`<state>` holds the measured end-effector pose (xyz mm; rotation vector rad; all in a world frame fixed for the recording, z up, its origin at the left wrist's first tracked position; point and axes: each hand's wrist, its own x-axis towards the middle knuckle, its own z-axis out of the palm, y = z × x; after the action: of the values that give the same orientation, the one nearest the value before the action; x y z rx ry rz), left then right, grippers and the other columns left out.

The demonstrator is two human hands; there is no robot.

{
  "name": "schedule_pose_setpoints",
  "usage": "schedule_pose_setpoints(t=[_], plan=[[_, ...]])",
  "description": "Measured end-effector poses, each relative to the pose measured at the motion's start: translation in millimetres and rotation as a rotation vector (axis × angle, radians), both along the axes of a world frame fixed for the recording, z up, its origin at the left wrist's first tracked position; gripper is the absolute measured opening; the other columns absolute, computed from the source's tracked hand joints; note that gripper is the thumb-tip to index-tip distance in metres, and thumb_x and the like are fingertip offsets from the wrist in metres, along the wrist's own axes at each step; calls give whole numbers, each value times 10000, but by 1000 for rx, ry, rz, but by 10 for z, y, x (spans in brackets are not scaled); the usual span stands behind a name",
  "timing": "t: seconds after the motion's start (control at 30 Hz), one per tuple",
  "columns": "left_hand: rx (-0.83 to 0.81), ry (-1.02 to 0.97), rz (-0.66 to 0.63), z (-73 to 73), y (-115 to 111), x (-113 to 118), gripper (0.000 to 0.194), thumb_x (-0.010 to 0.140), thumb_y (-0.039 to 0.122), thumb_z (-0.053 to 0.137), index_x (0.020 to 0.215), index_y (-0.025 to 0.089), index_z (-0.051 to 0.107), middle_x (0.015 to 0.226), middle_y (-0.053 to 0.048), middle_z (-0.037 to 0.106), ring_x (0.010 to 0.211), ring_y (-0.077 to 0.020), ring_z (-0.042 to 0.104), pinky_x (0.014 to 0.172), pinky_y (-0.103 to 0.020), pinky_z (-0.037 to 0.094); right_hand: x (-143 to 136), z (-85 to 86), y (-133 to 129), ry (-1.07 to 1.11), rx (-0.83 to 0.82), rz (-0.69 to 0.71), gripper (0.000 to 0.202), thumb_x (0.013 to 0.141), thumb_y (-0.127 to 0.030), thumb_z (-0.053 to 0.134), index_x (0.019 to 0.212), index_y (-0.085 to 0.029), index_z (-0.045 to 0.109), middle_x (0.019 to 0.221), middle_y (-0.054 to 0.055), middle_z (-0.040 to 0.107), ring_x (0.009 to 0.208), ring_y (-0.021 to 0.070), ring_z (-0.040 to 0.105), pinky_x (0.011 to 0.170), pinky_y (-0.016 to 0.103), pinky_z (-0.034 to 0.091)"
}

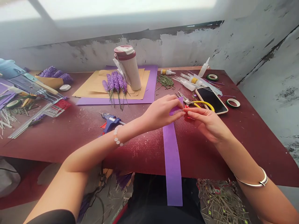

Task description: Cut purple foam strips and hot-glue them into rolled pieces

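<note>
The upper end of a long purple paper strip (173,155) is folded up in my left hand (161,112), whose thumb and fingers close on it. From there the strip hangs down over the table's front edge to my lap. My right hand (209,123) is pinched shut, its fingertips meeting those of the left. A small red thing (187,114) shows at the right fingertips; its kind is partly hidden. Just behind the hands lie yellow-handled pliers (203,104), against a black-screened phone (212,99).
A blue glue gun (111,122) lies left of my forearm. Purple flower sprigs (115,84) and a tumbler (128,67) rest on brown paper (88,85). Green stems (165,81), glue bottles (204,67) and tape rolls (233,103) are behind and right. A clear bottle (30,81) stands left.
</note>
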<state>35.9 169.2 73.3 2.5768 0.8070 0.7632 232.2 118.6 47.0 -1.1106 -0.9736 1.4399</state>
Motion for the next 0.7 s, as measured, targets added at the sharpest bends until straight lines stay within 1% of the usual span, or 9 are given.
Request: schedule_pose_setpoints(t=[0.07, 0.17, 0.27, 0.33, 0.4, 0.5, 0.63, 0.7], plan=[[13, 17, 21, -18, 6, 26, 121, 972, 244, 617, 875, 181, 654, 935, -65, 693, 893, -184, 608, 802, -306, 467, -17, 2, -9, -15, -1, 1, 298, 538, -423, 980, 764, -288, 842, 897, 31, 820, 891, 204, 724, 966, 438, 556], [86, 74, 87, -43, 12, 65, 223, 983, 248, 612, 772, 179, 627, 866, -61, 696, 860, -192, 590, 802, -319, 433, -49, 5, -24, -29, -3, -16, 332, 504, -448, 989, 758, -287, 847, 883, 39, 826, 876, 207, 727, 952, 430, 565], [174, 102, 139, -47, 0, 69, 254, 990, 271, 602, 754, 181, 625, 859, -58, 708, 860, -199, 588, 834, -338, 417, -60, -4, -29, -47, 5, -56, 349, 486, -452, 992, 757, -286, 849, 860, 40, 824, 838, 199, 724, 911, 409, 575], [201, 58, 169, -36, -7, 44, 228, 985, 249, 604, 770, 181, 637, 865, -48, 718, 862, -193, 590, 850, -338, 417, -46, -17, -26, -65, 23, -107, 355, 500, -446, 987, 783, -280, 853, 857, 41, 821, 835, 200, 726, 883, 398, 579], [179, -26, 205, -15, -8, 6, 187, 965, 204, 624, 783, 174, 652, 862, -40, 724, 853, -179, 596, 845, -326, 425, -24, -33, -21, -77, 49, -166, 372, 514, -447, 983, 820, -280, 855, 864, 36, 817, 845, 199, 731, 868, 382, 580], [33, -163, 211, 28, -22, -45, 145, 921, 139, 665, 778, 158, 680, 847, -31, 730, 804, -147, 604, 785, -288, 447, -17, -55, -19, -64, 79, -181, 391, 527, -470, 982, 850, -295, 848, 879, 16, 810, 870, 182, 734, 877, 349, 579], [-278, -233, 120, 74, -108, -40, 97, 874, 141, 718, 782, 156, 742, 793, -16, 738, 715, -117, 607, 714, -266, 463, -89, -67, -35, -98, 160, -160, 402, 573, -512, 959, 874, -284, 820, 918, 11, 799, 918, 187, 730, 914, 362, 578], [-399, -258, 80, 83, -161, -20, 86, 865, 158, 735, 784, 156, 765, 768, -12, 739, 689, -111, 606, 694, -264, 463, -134, -59, -52, -148, 204, -152, 425, 578, -529, 952, 877, -267, 801, 945, 22, 796, 921, 203, 730, 901, 379, 587]])
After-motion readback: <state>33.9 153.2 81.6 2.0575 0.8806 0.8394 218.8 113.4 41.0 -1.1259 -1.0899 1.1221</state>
